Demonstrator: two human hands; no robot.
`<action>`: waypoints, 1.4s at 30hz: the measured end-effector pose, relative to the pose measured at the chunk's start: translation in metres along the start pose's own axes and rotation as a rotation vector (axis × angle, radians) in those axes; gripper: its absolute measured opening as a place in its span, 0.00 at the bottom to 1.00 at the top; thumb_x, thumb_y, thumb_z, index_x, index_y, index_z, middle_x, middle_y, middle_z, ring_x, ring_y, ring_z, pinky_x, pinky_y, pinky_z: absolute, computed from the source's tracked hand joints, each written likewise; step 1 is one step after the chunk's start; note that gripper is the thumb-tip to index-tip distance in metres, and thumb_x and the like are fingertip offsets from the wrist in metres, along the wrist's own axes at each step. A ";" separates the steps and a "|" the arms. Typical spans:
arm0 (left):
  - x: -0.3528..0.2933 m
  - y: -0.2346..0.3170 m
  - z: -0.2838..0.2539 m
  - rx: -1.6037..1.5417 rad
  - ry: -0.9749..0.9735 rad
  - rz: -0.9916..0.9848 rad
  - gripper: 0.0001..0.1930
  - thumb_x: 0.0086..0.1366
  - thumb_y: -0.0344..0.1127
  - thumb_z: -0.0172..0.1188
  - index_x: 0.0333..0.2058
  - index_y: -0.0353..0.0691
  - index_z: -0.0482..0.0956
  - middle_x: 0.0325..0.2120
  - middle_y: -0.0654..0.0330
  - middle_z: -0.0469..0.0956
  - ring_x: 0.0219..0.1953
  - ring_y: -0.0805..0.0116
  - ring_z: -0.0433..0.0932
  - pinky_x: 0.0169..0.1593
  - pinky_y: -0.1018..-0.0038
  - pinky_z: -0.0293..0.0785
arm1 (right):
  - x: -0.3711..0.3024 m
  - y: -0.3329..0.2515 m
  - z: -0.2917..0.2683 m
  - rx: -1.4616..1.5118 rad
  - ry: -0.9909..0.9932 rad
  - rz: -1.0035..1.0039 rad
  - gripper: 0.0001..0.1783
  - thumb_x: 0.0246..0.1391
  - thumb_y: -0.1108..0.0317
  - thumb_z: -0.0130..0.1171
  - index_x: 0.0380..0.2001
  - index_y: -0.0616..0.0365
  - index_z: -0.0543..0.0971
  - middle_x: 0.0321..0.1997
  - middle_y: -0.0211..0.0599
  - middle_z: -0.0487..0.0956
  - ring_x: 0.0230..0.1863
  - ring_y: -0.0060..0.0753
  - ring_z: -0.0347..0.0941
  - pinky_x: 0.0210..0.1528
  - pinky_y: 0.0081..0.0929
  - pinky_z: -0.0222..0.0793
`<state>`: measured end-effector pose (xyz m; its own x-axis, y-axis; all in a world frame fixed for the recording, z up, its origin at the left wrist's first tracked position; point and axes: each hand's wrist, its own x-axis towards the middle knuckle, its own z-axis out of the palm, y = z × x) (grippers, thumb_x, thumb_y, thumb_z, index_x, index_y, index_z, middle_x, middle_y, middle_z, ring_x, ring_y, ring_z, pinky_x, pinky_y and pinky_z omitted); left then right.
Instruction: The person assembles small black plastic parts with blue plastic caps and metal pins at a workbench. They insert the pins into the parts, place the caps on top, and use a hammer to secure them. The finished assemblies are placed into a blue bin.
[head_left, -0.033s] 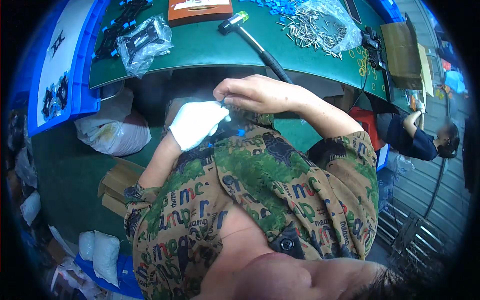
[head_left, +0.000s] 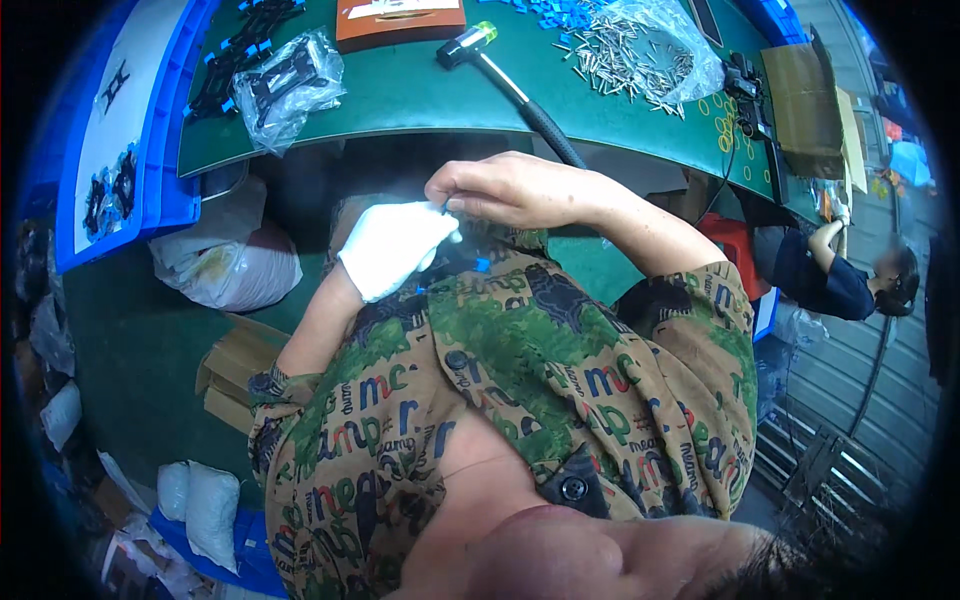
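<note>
In front of my chest, below the table's near edge, my two hands meet. My left hand (head_left: 395, 250), in a white glove, is closed; a dark part with small blue pieces (head_left: 481, 265) shows just beyond its fingers, mostly hidden against the patterned shirt. My bare right hand (head_left: 510, 190) pinches thumb against fingers at the glove's fingertips. A tiny dark bit shows in that pinch, too small to name. On the table ahead lies a mallet (head_left: 505, 85) with a black handle.
The green table (head_left: 400, 105) carries bagged black parts (head_left: 290, 85), an orange box (head_left: 400, 25), metal pins (head_left: 625, 60) and blue pieces (head_left: 545, 12). Left stands a blue bin (head_left: 150, 180); below it, a white sack (head_left: 235, 270). A co-worker (head_left: 835, 270) sits at the right.
</note>
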<state>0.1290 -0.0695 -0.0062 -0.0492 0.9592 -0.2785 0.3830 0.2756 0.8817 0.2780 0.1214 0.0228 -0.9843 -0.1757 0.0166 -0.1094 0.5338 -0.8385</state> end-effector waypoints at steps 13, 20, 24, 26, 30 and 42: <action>-0.004 -0.006 0.015 -0.094 0.002 -0.071 0.16 0.71 0.44 0.57 0.34 0.37 0.86 0.16 0.65 0.75 0.19 0.78 0.72 0.26 0.78 0.67 | -0.006 0.002 0.021 0.055 0.039 -0.008 0.11 0.69 0.64 0.48 0.50 0.54 0.71 0.41 0.45 0.81 0.44 0.50 0.80 0.46 0.43 0.75; -0.003 -0.005 0.012 -0.175 -0.023 -0.045 0.16 0.72 0.44 0.57 0.36 0.37 0.85 0.19 0.65 0.77 0.20 0.78 0.71 0.28 0.78 0.67 | -0.006 0.010 0.027 0.170 0.083 0.013 0.12 0.69 0.65 0.52 0.51 0.59 0.72 0.40 0.37 0.79 0.43 0.36 0.79 0.46 0.33 0.74; -0.005 0.002 0.003 -0.196 -0.149 -0.091 0.15 0.70 0.39 0.56 0.45 0.33 0.83 0.23 0.65 0.78 0.25 0.78 0.72 0.33 0.79 0.69 | -0.005 0.018 0.028 1.008 -0.181 0.362 0.19 0.70 0.61 0.54 0.59 0.51 0.66 0.28 0.22 0.69 0.21 0.11 0.57 0.23 0.15 0.52; -0.013 -0.016 0.001 -0.328 -0.139 -0.065 0.13 0.69 0.37 0.59 0.46 0.37 0.83 0.26 0.65 0.79 0.29 0.77 0.75 0.34 0.75 0.72 | -0.006 0.010 0.029 0.901 -0.151 0.345 0.23 0.68 0.57 0.57 0.61 0.51 0.67 0.27 0.19 0.68 0.24 0.11 0.60 0.25 0.16 0.58; -0.022 0.026 -0.044 -0.202 0.110 -0.105 0.14 0.69 0.33 0.57 0.51 0.35 0.80 0.39 0.61 0.83 0.41 0.73 0.79 0.49 0.76 0.75 | -0.012 0.000 0.001 0.369 0.346 0.202 0.24 0.64 0.57 0.61 0.59 0.54 0.72 0.32 0.26 0.72 0.36 0.25 0.70 0.43 0.28 0.69; 0.137 0.049 -0.167 -0.065 0.462 0.302 0.15 0.69 0.26 0.52 0.53 0.33 0.77 0.43 0.56 0.84 0.48 0.70 0.82 0.52 0.76 0.76 | -0.021 0.053 -0.036 -0.611 0.676 0.363 0.18 0.60 0.57 0.59 0.48 0.58 0.79 0.40 0.48 0.80 0.43 0.51 0.79 0.47 0.43 0.75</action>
<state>-0.0131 0.0858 0.0629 -0.3509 0.9203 0.1730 0.3857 -0.0264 0.9223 0.2880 0.1832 -0.0019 -0.8234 0.4925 0.2817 0.3498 0.8316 -0.4314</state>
